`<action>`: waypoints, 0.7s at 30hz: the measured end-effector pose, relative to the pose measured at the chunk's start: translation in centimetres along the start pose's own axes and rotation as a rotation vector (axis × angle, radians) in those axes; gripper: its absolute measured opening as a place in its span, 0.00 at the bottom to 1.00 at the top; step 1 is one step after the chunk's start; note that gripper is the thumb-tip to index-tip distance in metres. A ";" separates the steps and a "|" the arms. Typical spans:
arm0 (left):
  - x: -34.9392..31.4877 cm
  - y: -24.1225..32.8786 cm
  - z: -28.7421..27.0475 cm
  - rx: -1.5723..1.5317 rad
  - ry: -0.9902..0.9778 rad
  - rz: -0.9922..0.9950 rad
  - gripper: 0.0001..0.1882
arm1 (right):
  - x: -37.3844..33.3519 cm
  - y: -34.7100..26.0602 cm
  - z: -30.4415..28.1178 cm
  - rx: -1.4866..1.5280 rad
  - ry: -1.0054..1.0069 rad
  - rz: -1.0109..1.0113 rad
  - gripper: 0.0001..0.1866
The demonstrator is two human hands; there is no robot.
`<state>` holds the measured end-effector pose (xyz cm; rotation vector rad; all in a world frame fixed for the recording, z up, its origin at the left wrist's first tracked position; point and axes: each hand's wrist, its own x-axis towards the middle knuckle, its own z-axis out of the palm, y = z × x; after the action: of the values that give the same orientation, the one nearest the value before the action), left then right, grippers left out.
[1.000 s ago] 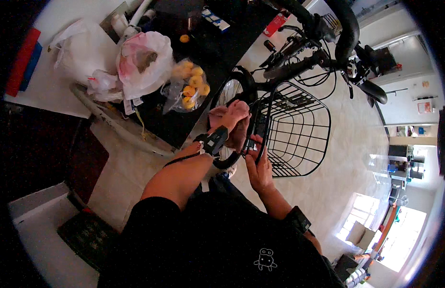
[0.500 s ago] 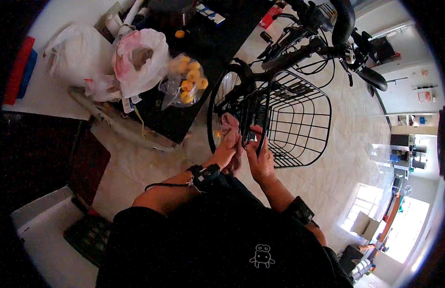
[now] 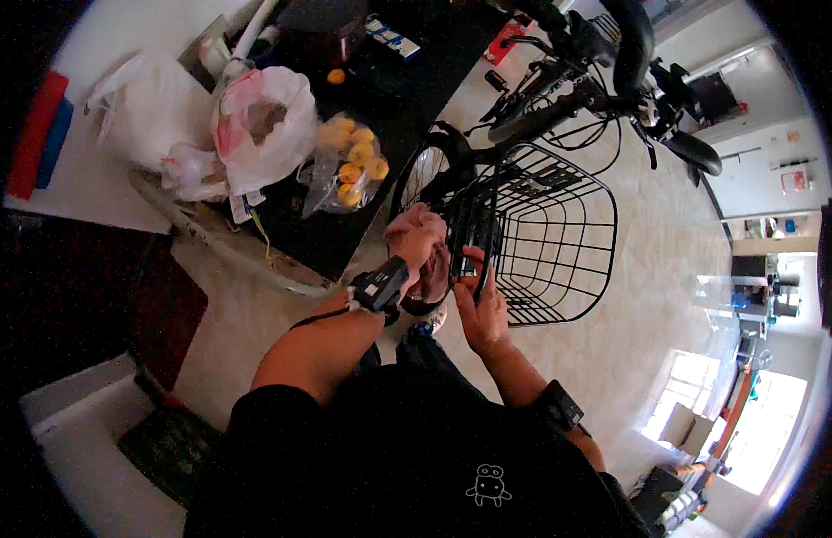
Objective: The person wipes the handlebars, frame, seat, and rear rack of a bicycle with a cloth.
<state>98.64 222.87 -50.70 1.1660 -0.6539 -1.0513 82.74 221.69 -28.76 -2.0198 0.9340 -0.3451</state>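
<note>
A black wire basket (image 3: 550, 238) hangs at the front of a bicycle, under the black handlebar (image 3: 559, 99). My left hand (image 3: 416, 247) is closed at the basket's near side, next to the front wheel (image 3: 425, 166); what it grips is hidden by the fingers. A dark band sits on that wrist. My right hand (image 3: 481, 305) holds the basket's near wall, fingers curled around the wires from below. Both hands touch each other at the basket's left corner.
A dark table (image 3: 380, 90) at the left holds a clear bag of yellow fruit (image 3: 349, 161), a pink-and-white plastic bag (image 3: 264, 117) and a white bag (image 3: 151, 108). Pale tiled floor (image 3: 649, 305) spreads right of the bicycle. A dark mat (image 3: 165, 448) lies lower left.
My view has shifted slightly and the bicycle sits a little lower in it. Both hands stay at the basket's near corner; the left hand has risen a little against the wires.
</note>
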 end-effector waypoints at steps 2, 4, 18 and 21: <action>0.5 1.6 -1.6 -0.076 -0.019 -0.051 0.11 | 0.0 -0.4 0.4 0.054 -0.038 -0.029 0.25; 1.6 5.5 -1.2 -0.257 -0.073 -0.158 0.11 | -0.1 0.2 0.5 -0.026 -0.032 0.030 0.27; 7.7 26.2 8.5 0.432 -0.215 0.079 0.16 | 0.4 -0.7 -1.4 -0.035 -0.203 0.086 0.36; 5.7 26.7 10.2 0.390 -0.148 0.094 0.13 | 0.1 0.3 -1.5 -0.033 -0.149 -0.009 0.37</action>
<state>100.59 214.51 -22.87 1.3840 -1.0548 -0.9604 81.86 220.59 -28.14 -2.0493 0.8435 -0.1823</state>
